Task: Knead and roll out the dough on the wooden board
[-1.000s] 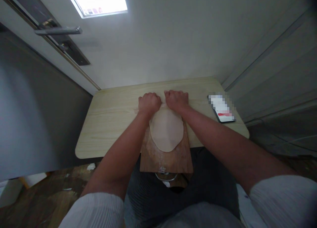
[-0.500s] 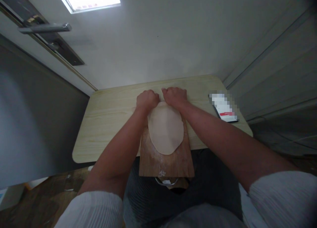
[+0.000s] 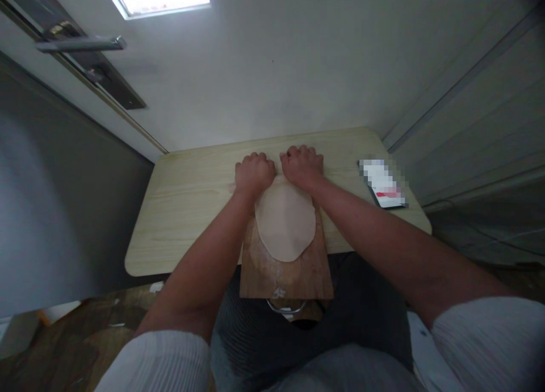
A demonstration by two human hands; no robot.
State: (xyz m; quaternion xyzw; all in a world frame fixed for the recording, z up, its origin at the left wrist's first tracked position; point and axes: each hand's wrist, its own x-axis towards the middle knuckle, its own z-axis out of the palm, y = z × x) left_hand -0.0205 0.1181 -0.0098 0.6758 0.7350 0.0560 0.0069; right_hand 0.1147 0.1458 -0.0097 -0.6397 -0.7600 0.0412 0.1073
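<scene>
A thin, pale sheet of dough (image 3: pixel 286 227) with a rounded outline lies on a wooden board (image 3: pixel 281 278) dusted with flour. At the sheet's far edge, my left hand (image 3: pixel 255 173) is closed, palm down, on a rolling pin (image 3: pixel 232 187). Most of the pin is covered; only a pale tip shows left of this hand. My right hand (image 3: pixel 302 166) is curled in the same way just to the right, with a small gap between the two hands. Its fingers hide what they grip.
The board lies on a light wood-grain table (image 3: pixel 183 210) and juts over its near edge above my lap. A phone (image 3: pixel 382 183) with a lit screen lies at the right. Behind the table stands a white door with a metal handle (image 3: pixel 80 44).
Both hands have rolled slightly forward at the far edge of the dough, knuckles now more raised. The dough and board keep their place; the view has shifted a little.
</scene>
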